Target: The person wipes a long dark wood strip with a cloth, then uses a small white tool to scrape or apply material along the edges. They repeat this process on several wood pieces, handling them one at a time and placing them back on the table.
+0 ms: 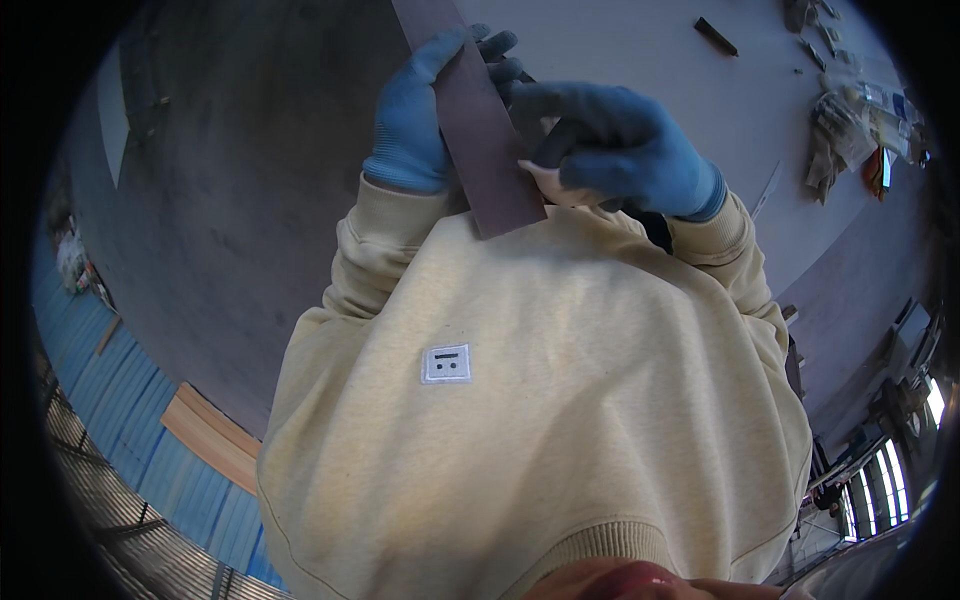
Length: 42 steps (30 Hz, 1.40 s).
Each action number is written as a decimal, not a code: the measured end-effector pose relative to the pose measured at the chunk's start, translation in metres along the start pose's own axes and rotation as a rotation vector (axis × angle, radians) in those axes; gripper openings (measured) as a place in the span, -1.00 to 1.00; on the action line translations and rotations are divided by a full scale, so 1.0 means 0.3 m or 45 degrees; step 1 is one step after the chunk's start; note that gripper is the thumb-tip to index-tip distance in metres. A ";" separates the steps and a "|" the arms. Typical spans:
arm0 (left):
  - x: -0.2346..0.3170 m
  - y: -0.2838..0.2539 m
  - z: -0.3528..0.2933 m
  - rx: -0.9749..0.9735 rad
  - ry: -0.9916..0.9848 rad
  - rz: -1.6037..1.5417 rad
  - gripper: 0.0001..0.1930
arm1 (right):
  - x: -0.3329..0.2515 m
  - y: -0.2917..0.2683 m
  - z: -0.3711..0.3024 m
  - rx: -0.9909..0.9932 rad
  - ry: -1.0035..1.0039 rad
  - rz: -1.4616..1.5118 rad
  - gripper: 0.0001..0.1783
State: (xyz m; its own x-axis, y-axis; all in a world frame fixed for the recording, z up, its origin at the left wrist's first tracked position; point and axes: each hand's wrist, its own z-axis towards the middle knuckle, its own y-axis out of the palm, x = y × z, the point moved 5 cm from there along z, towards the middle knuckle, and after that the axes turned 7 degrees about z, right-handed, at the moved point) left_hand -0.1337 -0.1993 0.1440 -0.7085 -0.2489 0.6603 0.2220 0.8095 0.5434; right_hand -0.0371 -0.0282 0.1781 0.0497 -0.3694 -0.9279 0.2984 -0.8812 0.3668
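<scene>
My left hand, in a blue knit glove with grey fingers, is closed around a long, flat, brown-purple strip. The thumb lies along its left edge and the fingertips come round the right side. The strip slants from the top edge of the view down to my chest, and its upper end is cut off. My right hand, gloved the same way, is beside the strip's right edge. Its fingers are curled around a pale, soft-looking cloth-like piece, partly hidden by the glove.
A large grey surface stretches around my arms. A short dark bar lies on it at the far right, near a heap of plastic bags and scraps. At lower left are orange-brown boards and blue slats.
</scene>
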 end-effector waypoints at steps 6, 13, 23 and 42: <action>0.048 -0.013 0.006 -0.043 0.053 -0.001 -0.56 | 0.061 -0.113 -0.028 0.391 0.061 0.160 -0.44; 0.044 0.006 0.011 -0.047 0.071 -0.014 -0.58 | 0.067 -0.058 -0.040 0.476 0.204 0.104 -0.34; 0.040 0.003 0.003 0.048 0.053 0.100 -0.53 | 0.051 0.015 -0.013 0.374 0.158 0.311 -0.36; -0.011 0.004 0.036 -0.069 -0.192 -0.120 -0.60 | 0.029 0.068 -0.029 0.303 -0.280 0.209 -0.34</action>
State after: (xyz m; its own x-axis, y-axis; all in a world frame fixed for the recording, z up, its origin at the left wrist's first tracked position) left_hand -0.1384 -0.1917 0.1368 -0.8196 -0.2364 0.5219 0.1829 0.7553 0.6293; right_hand -0.0221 -0.0468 0.1770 -0.1357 -0.5433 -0.8285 0.0717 -0.8394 0.5387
